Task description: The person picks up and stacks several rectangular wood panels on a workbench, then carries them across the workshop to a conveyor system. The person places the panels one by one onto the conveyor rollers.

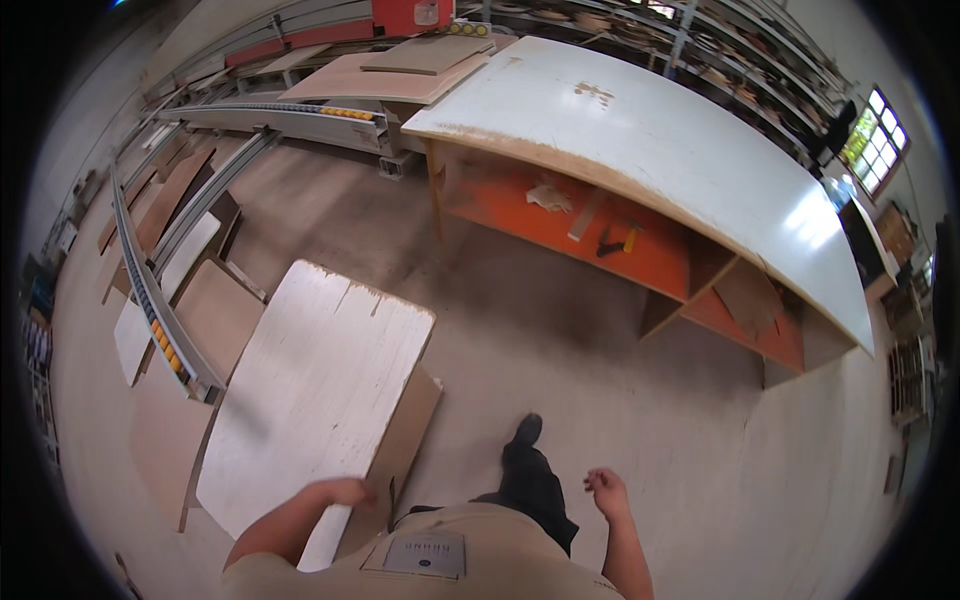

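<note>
My left hand [348, 491] hangs over the near right edge of a white-topped worktable [318, 370] with worn, chipped edges. Its fingers are smeared and partly turned from view, so whether they hold anything does not show. My right hand [607, 492] is raised at my right side above the floor. Its fingers are loosely bent and a little apart, with nothing seen in them. Neither hand visibly grips the worktable.
Ahead stands a long white bench [640, 130] with an orange shelf [560, 228] below, holding a yellow-and-black tool [630, 238]. To the left are a roller rail [150, 290] and leaning boards [222, 312]. Loaded racks [730, 60] line the back. My foot [529, 430] is on the concrete floor.
</note>
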A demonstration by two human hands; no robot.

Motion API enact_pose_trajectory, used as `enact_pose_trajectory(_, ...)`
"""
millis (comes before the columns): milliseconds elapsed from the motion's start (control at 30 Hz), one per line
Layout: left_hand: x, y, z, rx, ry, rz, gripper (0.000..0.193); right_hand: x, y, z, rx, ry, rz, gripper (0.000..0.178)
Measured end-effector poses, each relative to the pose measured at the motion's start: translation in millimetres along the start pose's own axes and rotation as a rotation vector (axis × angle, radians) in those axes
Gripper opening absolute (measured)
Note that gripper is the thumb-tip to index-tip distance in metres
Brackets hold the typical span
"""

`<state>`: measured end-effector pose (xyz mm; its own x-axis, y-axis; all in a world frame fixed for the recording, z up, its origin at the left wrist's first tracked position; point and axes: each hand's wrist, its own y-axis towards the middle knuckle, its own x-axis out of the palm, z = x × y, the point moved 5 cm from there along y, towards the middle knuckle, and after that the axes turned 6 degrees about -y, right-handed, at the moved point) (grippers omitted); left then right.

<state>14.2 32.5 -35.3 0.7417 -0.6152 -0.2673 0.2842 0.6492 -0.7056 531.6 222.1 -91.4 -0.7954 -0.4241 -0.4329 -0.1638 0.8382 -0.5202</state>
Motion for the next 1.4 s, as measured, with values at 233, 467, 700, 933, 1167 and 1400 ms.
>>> enact_pose_trajectory(233, -242, 121, 252, 0.306, -0.505, 0.519, 0.038, -91, 235, -355, -0.328, 0.325, -0.113, 0.018)
enact_pose_trajectory(467, -542, 172, 335, 0.558, -1.027, 0.991, 0.038, -71, 427, -635, -0.422, 0.322, -0.369, 0.021)
enact_pose_trajectory(700, -883, 276, 321, 0.221, -0.094, 1.628, 0.056, 5, 626, -784, -0.303, 0.372, -0.294, 0.030)
enact_pose_trajectory(933, -1042, 378, 333, 0.054, 0.402, 1.276, 0.066, 83, 773, -911, -0.362, 0.654, -0.219, 0.044)
enact_pose_trajectory(1167, -986, 398, 387, 0.243, 0.634, 1.081, 0.071, 119, 852, -985, -0.255, 0.923, -0.420, 0.047)
enact_pose_trajectory(1400, -911, 400, 436, 0.618, 0.425, 0.842, 0.063, 67, 836, -924, -0.145, 1.190, -0.462, 0.047)
